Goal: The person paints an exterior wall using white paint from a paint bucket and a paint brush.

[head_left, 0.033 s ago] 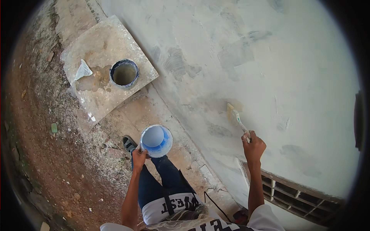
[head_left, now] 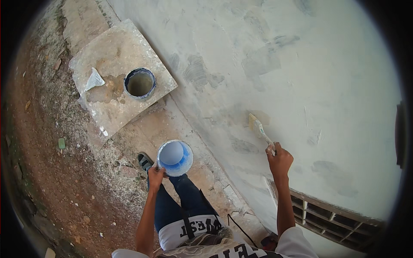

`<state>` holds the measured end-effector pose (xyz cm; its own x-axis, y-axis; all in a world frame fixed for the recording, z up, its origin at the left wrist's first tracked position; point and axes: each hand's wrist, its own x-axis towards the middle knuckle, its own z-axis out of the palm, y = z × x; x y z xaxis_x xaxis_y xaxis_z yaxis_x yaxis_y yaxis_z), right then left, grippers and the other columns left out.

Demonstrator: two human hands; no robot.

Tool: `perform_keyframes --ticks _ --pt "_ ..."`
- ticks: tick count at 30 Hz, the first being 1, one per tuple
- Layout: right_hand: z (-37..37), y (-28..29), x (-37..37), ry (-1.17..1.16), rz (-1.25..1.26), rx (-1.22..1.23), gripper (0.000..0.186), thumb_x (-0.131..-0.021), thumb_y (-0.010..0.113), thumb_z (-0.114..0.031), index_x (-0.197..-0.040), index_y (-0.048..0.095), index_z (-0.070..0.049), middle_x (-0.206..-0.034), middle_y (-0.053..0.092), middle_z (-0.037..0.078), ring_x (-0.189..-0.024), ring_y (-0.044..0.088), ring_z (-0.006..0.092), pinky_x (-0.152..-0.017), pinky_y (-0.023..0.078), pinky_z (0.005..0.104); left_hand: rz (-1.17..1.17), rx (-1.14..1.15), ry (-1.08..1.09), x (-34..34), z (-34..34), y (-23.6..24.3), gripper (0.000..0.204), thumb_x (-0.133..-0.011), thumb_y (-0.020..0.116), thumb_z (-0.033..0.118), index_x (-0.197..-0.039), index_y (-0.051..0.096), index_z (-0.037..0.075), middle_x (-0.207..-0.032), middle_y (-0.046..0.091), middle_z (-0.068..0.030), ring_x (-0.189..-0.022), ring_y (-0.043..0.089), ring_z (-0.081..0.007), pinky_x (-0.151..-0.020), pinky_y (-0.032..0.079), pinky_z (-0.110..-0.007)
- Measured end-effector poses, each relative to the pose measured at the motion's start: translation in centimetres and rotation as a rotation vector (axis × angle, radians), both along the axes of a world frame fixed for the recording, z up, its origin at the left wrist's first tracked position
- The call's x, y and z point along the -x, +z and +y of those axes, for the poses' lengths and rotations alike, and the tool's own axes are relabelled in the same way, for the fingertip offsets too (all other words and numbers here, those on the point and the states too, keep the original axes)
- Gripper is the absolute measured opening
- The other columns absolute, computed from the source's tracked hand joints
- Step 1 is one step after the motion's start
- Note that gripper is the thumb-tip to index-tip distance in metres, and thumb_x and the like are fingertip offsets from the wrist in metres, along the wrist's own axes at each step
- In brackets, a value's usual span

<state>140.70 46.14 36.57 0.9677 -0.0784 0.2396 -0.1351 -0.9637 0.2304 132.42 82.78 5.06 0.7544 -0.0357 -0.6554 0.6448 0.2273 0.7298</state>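
My right hand [head_left: 280, 161] is closed around the handle of a paintbrush [head_left: 259, 129]. The brush's pale yellowish bristles lie at a damp, darker patch on the whitish wall [head_left: 344, 107]. Down by my legs, my left hand [head_left: 155, 175] grips the rim of a bucket [head_left: 185, 163]. Blue stains mark the inside of this bucket, and pale bluish-white liquid sits in it.
A spattered board [head_left: 142, 47] lies against the wall's foot at the upper left, bearing a dark-rimmed pot [head_left: 140, 84] and a crumpled white scrap [head_left: 94, 79]. A grille-like vent [head_left: 327, 215] is set in the wall at lower right. Rough soil [head_left: 51, 172] stretches along the left.
The right hand and paintbrush have shifted slightly left along the wall. My left hand and the bucket have stayed nearly still.
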Motion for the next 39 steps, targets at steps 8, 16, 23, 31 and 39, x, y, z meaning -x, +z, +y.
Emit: perform_keyframes --ticks 8,16,23,31,39 --pt "-0.8 4.0 1.9 -0.087 -0.032 0.018 0.019 -0.079 0.067 -0.025 -0.081 0.062 -0.006 -0.05 0.055 0.011 -0.042 0.055 0.0278 -0.043 0.042 0.0374 0.005 -0.024 0.029 1.1 1.6 4.1 0.038 -0.082 0.057 -0.001 -0.117 0.05 -0.016 -0.07 0.062 -0.0121 -0.052 0.062 -0.017 -0.045 0.055 -0.029" --pt "5.2 2.8 9.3 -0.282 0.024 -0.767 0.02 -0.085 0.06 -0.018 -0.082 0.064 0.002 -0.057 0.054 0.012 -0.05 0.048 0.0183 -0.053 0.04 0.0331 -0.016 -0.06 0.03 1.5 3.3 7.1 0.042 -0.081 0.057 0.0 -0.119 0.049 -0.016 -0.071 0.063 -0.0127 -0.05 0.062 -0.0175 -0.044 0.054 -0.03" --pt "16.2 -5.6 12.0 -0.132 0.294 -1.214 0.024 -0.085 0.059 -0.019 -0.084 0.066 0.003 -0.058 0.059 0.012 -0.052 0.057 0.0197 -0.053 0.042 0.0331 0.025 -0.143 0.038 2.0 6.7 10.3 0.036 -0.084 0.056 0.003 -0.111 0.048 -0.019 -0.075 0.063 -0.0179 -0.052 0.065 -0.0246 -0.042 0.055 -0.033" --pt "22.6 -6.6 13.3 0.128 0.401 -0.999 0.026 -0.085 0.061 -0.026 -0.088 0.064 0.0 -0.061 0.056 0.023 -0.059 0.058 0.0413 -0.053 0.044 0.0457 -0.016 -0.128 0.139 2.8 10.7 11.6 0.043 -0.082 0.057 0.004 -0.115 0.044 -0.021 -0.074 0.063 -0.0198 -0.049 0.064 -0.027 -0.044 0.057 -0.034" --pt "23.3 -6.8 14.1 0.058 0.291 -1.046 0.019 -0.086 0.06 -0.023 -0.09 0.063 -0.005 -0.061 0.058 0.02 -0.057 0.06 0.0373 -0.052 0.044 0.0421 -0.057 -0.128 0.09 2.6 12.8 12.1 0.039 -0.083 0.056 0.005 -0.112 0.048 -0.019 -0.075 0.063 -0.0178 -0.051 0.065 -0.0265 -0.043 0.057 -0.033"
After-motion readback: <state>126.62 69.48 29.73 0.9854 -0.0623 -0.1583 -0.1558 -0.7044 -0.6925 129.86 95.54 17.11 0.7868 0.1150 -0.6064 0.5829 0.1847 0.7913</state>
